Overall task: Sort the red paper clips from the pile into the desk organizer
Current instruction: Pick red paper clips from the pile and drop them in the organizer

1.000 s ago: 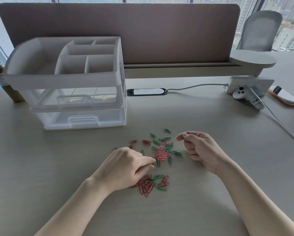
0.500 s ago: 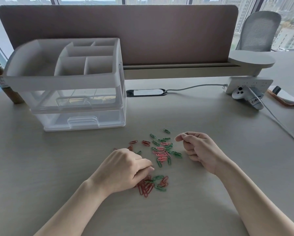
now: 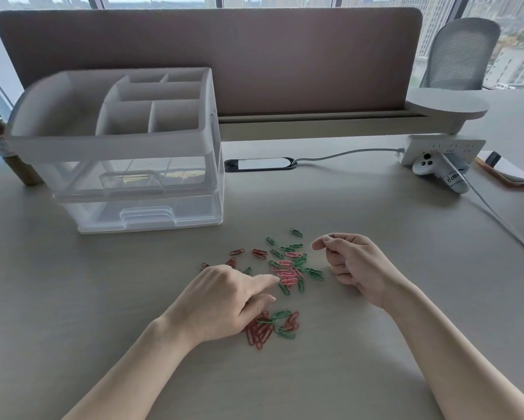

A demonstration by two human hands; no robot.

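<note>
Seemingly left hand (image 3: 221, 301) on paper clips (image 3: 288, 275)

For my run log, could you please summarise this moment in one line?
left hand: index on pink clips | right hand: curled, grip empty | red clips: on desk | organizer: top compartments empty
</note>
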